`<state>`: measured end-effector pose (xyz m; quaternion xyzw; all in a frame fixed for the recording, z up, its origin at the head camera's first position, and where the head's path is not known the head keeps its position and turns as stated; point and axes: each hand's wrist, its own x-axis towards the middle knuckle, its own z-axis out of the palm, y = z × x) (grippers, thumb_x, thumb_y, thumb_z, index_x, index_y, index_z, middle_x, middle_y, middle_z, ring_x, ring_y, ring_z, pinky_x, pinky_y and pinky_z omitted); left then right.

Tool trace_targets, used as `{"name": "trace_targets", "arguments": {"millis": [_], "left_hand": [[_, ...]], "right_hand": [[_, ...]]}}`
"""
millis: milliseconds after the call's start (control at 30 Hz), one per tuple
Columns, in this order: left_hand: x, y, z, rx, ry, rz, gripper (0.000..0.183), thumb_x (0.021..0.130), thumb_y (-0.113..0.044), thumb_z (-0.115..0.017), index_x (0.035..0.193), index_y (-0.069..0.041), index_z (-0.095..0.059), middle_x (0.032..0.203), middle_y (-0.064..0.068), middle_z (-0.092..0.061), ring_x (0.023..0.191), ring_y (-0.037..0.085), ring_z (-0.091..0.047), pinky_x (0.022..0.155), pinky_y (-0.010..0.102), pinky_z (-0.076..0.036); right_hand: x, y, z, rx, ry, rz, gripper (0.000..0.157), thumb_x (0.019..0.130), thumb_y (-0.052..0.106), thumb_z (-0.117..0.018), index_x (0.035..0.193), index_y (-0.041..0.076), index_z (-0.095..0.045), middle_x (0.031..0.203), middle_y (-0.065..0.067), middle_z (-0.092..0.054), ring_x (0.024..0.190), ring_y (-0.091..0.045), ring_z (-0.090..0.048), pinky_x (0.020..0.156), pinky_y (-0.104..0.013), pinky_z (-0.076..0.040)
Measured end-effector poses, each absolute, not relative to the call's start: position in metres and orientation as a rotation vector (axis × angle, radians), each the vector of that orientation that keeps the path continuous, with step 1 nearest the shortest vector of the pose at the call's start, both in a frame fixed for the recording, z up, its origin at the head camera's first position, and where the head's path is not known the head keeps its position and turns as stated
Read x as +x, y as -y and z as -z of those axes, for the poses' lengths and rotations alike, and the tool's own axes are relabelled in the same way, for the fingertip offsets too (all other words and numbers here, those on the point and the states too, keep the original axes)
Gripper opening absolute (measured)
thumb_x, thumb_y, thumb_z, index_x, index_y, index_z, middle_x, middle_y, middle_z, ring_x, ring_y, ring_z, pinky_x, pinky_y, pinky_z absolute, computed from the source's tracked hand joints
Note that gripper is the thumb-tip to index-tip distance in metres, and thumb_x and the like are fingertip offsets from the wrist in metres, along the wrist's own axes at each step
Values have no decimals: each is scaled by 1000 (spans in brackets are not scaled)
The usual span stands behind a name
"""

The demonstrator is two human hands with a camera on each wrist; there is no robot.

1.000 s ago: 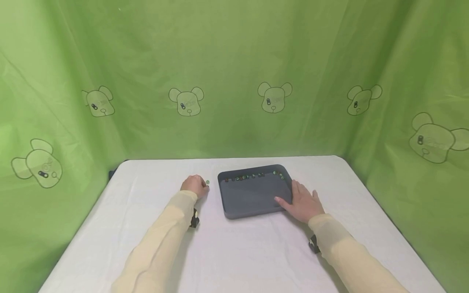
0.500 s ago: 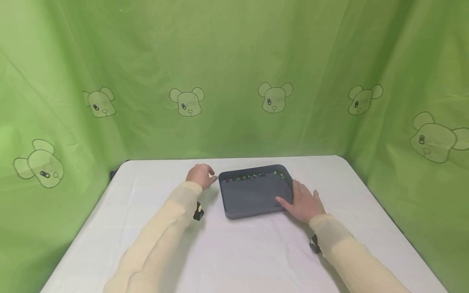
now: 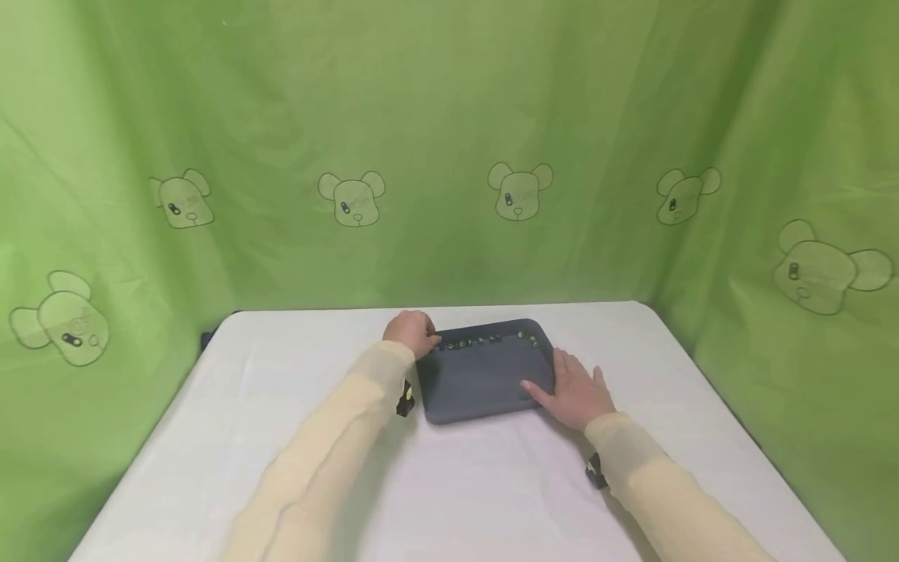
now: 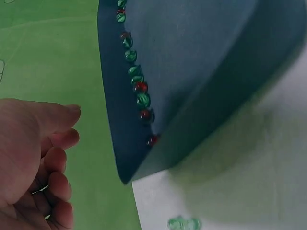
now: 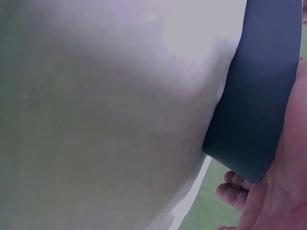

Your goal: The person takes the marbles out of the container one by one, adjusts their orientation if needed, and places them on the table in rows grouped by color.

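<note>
A shallow dark grey tray (image 3: 485,382) lies on the table. Green and red glass marbles (image 4: 143,99) line its far wall, with a few more near the far right corner. My left hand (image 3: 410,334) is at the tray's far left corner, overlapping the rim in the head view. Its fingers are curled with the thumb near the index fingertip; I cannot tell whether a marble is between them. My right hand (image 3: 577,393) holds the near right corner, thumb over the rim and fingers along the outer right wall. In the left wrist view, two green marbles (image 4: 183,224) appear on the tablecloth beside the tray.
A white cloth (image 3: 492,492) covers the table. Green curtains (image 3: 435,257) with bear-head outlines hang behind it and at both sides. A small black device (image 3: 405,400) is strapped at the left wrist, another (image 3: 595,471) at the right.
My left hand has risen from the tablecloth beside a green marble and moved right to the tray's far left corner. My right hand stays on the tray, which remains in place.
</note>
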<state>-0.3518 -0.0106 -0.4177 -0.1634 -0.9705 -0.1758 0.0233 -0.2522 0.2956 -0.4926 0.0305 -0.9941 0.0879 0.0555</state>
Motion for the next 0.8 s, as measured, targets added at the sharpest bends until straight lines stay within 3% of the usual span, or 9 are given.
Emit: {"name": "trace_targets", "arguments": {"millis": [533, 800], "left_hand": [[-360, -33, 444, -471, 3083, 571, 19, 86, -28, -71, 96, -13, -74, 95, 2, -73, 83, 19, -67, 76, 36, -55], [-364, -32, 453, -320, 3104, 551, 23, 83, -31, -72, 76, -10, -70, 70, 2, -67, 59, 16, -59, 58, 32, -52]], "right_hand": [[-251, -297, 490, 91, 3010, -237, 113, 82, 84, -23, 149, -7, -19, 150, -27, -29, 138, -42, -28, 107, -70, -9], [-249, -294, 490, 93, 3017, -245, 112, 83, 83, -24, 149, -7, -18, 151, -26, -29, 139, -41, -27, 108, -68, -10]]}}
